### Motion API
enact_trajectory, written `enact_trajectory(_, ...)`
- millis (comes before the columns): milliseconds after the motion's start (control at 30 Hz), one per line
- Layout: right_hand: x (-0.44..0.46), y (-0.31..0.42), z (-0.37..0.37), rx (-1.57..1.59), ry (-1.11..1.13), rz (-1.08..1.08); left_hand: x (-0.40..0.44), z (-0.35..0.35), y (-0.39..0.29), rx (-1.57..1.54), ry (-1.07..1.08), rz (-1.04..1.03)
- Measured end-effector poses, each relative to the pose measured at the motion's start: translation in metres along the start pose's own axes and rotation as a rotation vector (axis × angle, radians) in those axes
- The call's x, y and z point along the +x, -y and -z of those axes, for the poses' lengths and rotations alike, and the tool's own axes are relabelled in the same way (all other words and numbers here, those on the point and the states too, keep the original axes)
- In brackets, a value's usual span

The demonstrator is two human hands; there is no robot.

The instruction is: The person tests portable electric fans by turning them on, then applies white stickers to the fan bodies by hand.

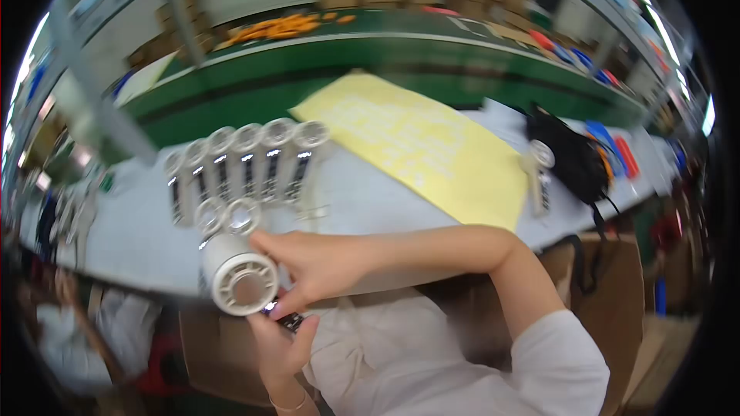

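Note:
A white handheld device [223,258], fan-like with a round, slotted end, is tilted toward me over the table's front edge. My right hand [312,262] grips it along its right side, fingers closed. Below, my left hand [281,343] is closed around its dark handle part [290,319], thumb raised beside it. Most of the handle is hidden by my hands. Just behind lie two similar white devices [242,217], partly covered by the held one. Beyond them is a row of several more [247,139], with round white heads and dark strips in the handles.
A yellow sheet [462,154] with pale pieces lies on the white table [370,200]. At the right are another white device [539,177] and a black bag [566,150]. A green conveyor [385,50] with orange parts [277,27] runs behind. Another person [92,339] sits left.

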State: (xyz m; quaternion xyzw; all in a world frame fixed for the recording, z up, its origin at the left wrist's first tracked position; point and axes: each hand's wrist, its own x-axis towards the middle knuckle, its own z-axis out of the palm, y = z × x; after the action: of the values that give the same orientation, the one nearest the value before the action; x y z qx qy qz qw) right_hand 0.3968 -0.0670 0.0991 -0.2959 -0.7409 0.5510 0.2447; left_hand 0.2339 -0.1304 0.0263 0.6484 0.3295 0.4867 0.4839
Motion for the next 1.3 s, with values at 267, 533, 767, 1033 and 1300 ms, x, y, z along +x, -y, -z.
enact_trajectory(267, -0.090, 0.001, 0.027, 0.247, -0.392, -0.355, 0.019, -0.095, -0.004, -0.192, 0.271, -0.031)
enact_trajectory(533, -0.210, -0.035, 0.096, 0.154, -1.071, -0.577, 0.023, -0.120, 0.005, 0.015, 0.558, -0.196)
enact_trajectory(767, -0.288, -0.098, 0.118, -0.631, -1.242, -0.991, 0.037, -0.086, 0.009, 0.071, 0.385, -0.148)
enact_trajectory(1033, -0.291, -0.091, 0.122, -1.195, -1.099, -1.027, 0.027, -0.017, 0.011, 0.213, 0.104, -0.082)
enact_trajectory(1300, -0.155, -0.026, 0.096, -0.926, -0.815, -0.579, 0.024, 0.059, -0.001, 0.626, -0.285, -0.158)
